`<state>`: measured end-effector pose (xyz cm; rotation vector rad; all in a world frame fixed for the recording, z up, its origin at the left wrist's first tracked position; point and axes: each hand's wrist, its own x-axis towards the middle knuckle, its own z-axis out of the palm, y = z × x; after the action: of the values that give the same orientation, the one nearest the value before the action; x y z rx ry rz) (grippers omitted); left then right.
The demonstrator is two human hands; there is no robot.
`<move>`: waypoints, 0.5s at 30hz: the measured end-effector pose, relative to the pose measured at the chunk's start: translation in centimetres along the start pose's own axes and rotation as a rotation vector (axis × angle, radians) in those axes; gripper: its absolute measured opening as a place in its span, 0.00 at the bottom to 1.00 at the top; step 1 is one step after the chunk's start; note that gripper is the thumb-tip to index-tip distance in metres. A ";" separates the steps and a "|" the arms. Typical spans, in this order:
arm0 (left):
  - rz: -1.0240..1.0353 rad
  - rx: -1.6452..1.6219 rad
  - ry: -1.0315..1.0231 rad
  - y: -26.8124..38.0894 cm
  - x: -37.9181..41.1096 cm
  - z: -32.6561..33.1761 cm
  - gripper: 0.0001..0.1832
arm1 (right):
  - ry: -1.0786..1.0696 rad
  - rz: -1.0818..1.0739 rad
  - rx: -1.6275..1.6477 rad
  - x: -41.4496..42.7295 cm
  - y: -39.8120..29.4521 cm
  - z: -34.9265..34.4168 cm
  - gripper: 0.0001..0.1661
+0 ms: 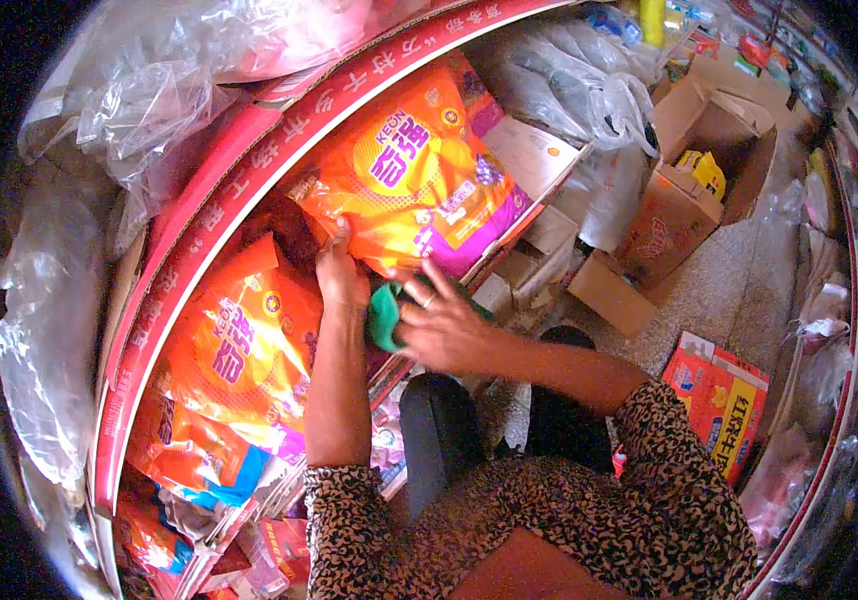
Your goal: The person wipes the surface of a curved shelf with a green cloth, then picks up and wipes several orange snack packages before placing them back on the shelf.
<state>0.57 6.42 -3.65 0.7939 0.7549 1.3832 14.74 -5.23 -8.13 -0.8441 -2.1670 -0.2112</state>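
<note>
A large orange plastic bag of Keon laundry detergent (414,172) lies tilted on the shelf before me. My left hand (341,266) grips this bag's lower left corner, thumb on its face. Close to the same bag's lower edge, my right hand (440,319) holds a bunched green cloth (384,315); its fingers are partly blurred, and a ring shows on one. A second orange Keon bag (241,337) rests on the shelf left of my left forearm. Below it sits another orange bag with a blue corner (211,457).
A red printed shelf edge strip (249,169) curves behind the bags. Clear plastic-wrapped goods (151,112) stand beyond it. To the right are open cardboard boxes (669,217), a white plastic bag (616,109) and a red and yellow carton (721,412) on the floor.
</note>
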 end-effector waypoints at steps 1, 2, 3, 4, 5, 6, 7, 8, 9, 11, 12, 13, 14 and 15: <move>-0.016 0.027 0.024 0.3 -0.3 0.5 0.20 | -0.026 -0.011 -0.044 0.2 1.6 -0.3 0.16; -0.032 0.054 0.048 0.5 -0.4 0.8 0.20 | -0.039 0.024 -0.076 0.5 3.2 -0.8 0.17; -0.039 0.020 0.021 0.3 0.0 0.5 0.19 | -0.057 0.056 -0.108 1.2 4.5 -1.5 0.19; -0.047 -0.008 -0.001 0.1 0.4 0.0 0.19 | -0.067 0.101 -0.187 1.9 5.5 -1.7 0.19; -0.056 -0.035 -0.022 -0.2 0.6 -0.6 0.19 | -0.077 0.146 -0.267 2.7 6.5 -1.9 0.19; 0.000 -0.040 -0.050 -0.1 0.3 0.1 0.19 | 0.024 0.175 -0.306 3.8 7.7 -2.4 0.20; 0.013 -0.032 -0.040 -0.1 0.4 0.1 0.19 | 0.039 0.292 -0.287 4.4 9.2 -2.6 0.19; 0.025 -0.025 -0.030 -0.3 0.5 0.0 0.19 | 0.132 0.285 -0.390 5.2 11.0 -3.0 0.20; 0.036 -0.013 -0.017 -0.3 0.5 -0.1 0.19 | 0.227 0.281 -0.489 6.0 12.7 -3.4 0.20; 0.027 0.007 -0.012 0.0 0.2 -0.2 0.19 | 0.225 0.447 -0.557 7.2 15.9 -4.6 0.21; 0.022 0.015 -0.014 0.1 0.2 -0.1 0.18 | 0.273 0.528 -0.588 7.4 17.8 -4.8 0.20; 0.025 0.001 -0.015 -0.2 0.3 0.1 0.19 | 0.411 0.583 -0.609 7.9 18.9 -4.6 0.18; 0.028 -0.013 -0.017 -0.4 0.4 0.4 0.19 | 0.272 0.790 -0.308 8.2 19.3 -3.8 0.17; 0.034 -0.024 -0.009 -0.6 0.5 0.4 0.19 | 0.124 0.975 0.013 9.1 18.6 -2.8 0.17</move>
<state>1.27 6.91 -3.92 0.7968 0.7200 1.4155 23.99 12.45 -1.82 -1.7040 -1.4272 0.2382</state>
